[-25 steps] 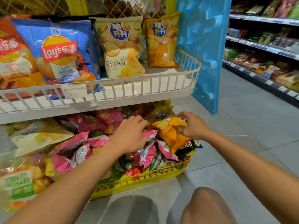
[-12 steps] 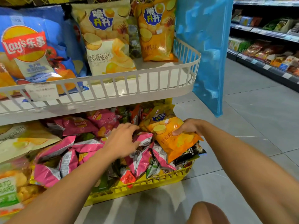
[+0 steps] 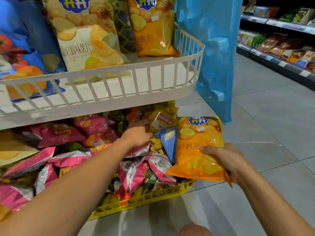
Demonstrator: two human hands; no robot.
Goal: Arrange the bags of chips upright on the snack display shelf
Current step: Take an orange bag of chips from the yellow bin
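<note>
The right hand [image 3: 226, 160] grips an orange chip bag [image 3: 197, 150] at the right end of the yellow basket [image 3: 136, 200]. The left hand [image 3: 136, 135], fingers curled, presses into the heaped bags [image 3: 71, 155] beneath the white shelf [image 3: 105, 82].

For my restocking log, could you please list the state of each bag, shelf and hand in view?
Orange chip bag: lifted, held by right hand.
Left hand: reaching into the pile, grip unclear.
Pink bags: lying jumbled in yellow basket.
Cream bag: upright on white shelf.
Orange shelf bag: upright.
</note>
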